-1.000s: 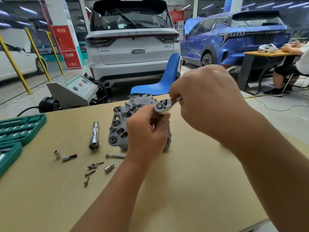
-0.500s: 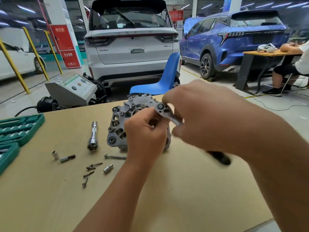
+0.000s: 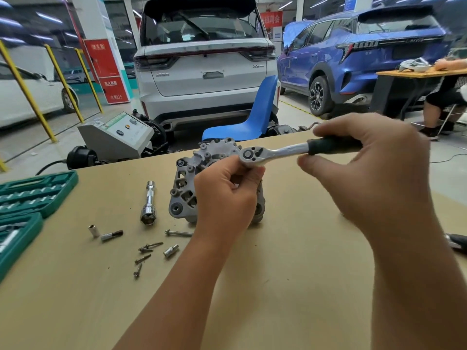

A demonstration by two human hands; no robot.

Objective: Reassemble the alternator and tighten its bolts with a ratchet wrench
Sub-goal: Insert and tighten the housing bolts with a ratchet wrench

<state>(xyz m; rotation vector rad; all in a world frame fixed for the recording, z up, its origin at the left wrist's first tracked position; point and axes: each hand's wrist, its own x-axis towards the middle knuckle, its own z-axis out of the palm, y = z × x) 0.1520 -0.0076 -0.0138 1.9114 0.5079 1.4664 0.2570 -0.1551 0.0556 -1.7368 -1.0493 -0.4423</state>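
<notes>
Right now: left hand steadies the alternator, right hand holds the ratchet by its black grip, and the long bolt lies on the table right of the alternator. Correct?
Not quite. In the head view the long bolt lies on the table left of the alternator, by its base. The rest holds: left hand on the alternator, right hand holding the ratchet by its black grip.
</notes>
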